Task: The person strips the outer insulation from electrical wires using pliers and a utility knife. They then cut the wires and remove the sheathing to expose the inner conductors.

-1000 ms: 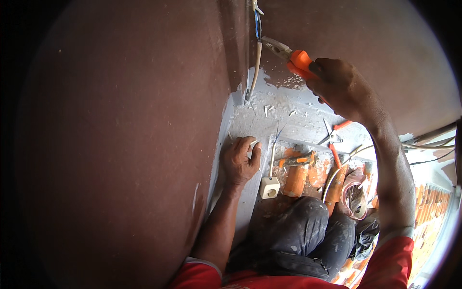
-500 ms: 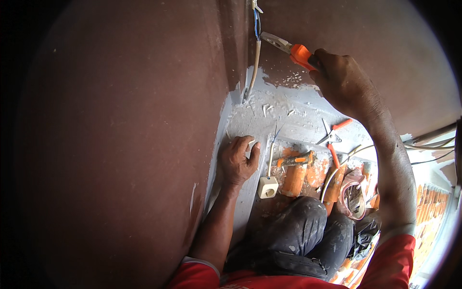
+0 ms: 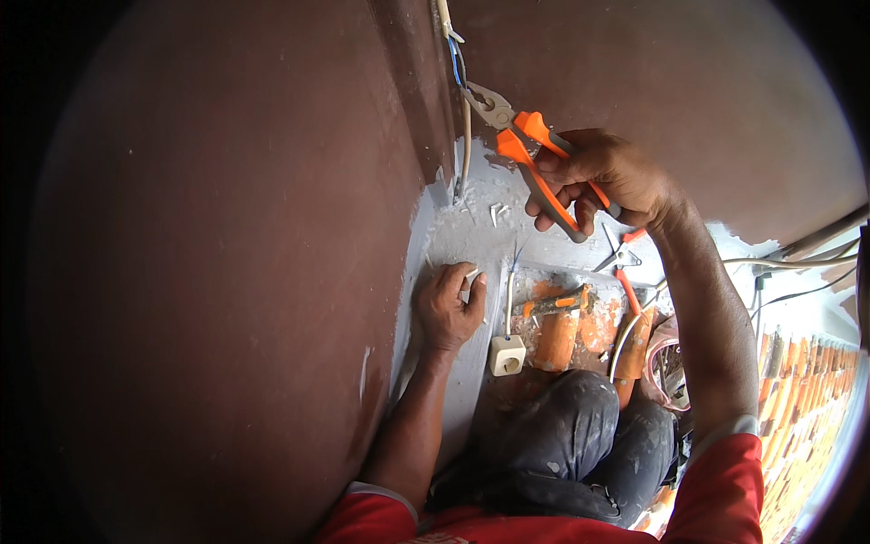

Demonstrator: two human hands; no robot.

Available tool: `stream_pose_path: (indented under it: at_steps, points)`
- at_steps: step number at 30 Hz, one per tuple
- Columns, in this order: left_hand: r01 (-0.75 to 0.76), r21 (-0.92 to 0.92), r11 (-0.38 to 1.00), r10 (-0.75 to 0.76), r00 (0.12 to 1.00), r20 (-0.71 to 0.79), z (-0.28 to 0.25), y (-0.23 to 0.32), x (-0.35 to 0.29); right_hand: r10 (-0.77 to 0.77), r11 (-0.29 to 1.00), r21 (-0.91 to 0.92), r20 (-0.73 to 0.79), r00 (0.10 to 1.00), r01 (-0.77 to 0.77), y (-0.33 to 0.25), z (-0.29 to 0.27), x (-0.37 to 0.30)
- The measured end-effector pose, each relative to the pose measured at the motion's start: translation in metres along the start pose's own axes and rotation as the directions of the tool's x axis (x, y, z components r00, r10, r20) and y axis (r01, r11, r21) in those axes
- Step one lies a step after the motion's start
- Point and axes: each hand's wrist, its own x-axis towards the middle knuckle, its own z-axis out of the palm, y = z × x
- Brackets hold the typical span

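My right hand (image 3: 612, 177) grips combination pliers (image 3: 497, 111) with orange and grey handles, the handles spread apart. Their jaw tips touch or nearly touch the bared blue and dark wires (image 3: 456, 63) of a beige cable (image 3: 467, 136) that runs down the wall corner. Low on the grey ledge (image 3: 458, 240), my left hand (image 3: 450, 306) rests with its fingers curled. A small whitish bit shows by its fingertips; whether it is pinched or lies behind them, I cannot tell. Beside this hand, a cream wall socket (image 3: 507, 355) has a short white cable with bare wire ends.
Red-handled cutters (image 3: 622, 258) lie open on the ledge. An orange-and-grey utility knife (image 3: 555, 302) rests on roof tiles (image 3: 555, 340). Cable scraps (image 3: 498, 213) are scattered near the corner. Further cables (image 3: 797, 264) run off right, and a pinkish bucket (image 3: 666, 367) stands by my knee.
My right hand has come left and down, and the pliers have turned so both handles show, spread apart. The left hand stays in place. The view has shifted slightly.
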Motion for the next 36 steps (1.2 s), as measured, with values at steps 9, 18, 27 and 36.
stream_pose_path:
  at_steps: [9, 18, 27, 36]
  points:
    - [-0.04, 0.03, 0.999, 0.04, 0.999, 0.01, -0.001, 0.002, 0.0, -0.11, 0.983, 0.161, 0.129, 0.986, 0.089, 0.026, -0.014, 0.016]
    - [-0.048, 0.046, 0.998, 0.047, 0.999, 0.028, -0.001, 0.002, 0.0, -0.124, 0.975, 0.196, 0.116, 0.985, 0.1, 0.028, -0.007, 0.022]
    - [-0.046, 0.034, 0.998, 0.044, 0.998, 0.048, -0.002, 0.001, 0.0, -0.151, 0.966, 0.226, 0.088, 0.985, 0.128, 0.033, 0.0, 0.028]
    - [-0.002, 0.003, 1.0, 0.002, 1.0, 0.023, 0.0, 0.002, -0.001, -0.118, 0.988, 0.104, 0.07, 0.99, 0.111, 0.02, 0.005, 0.023]
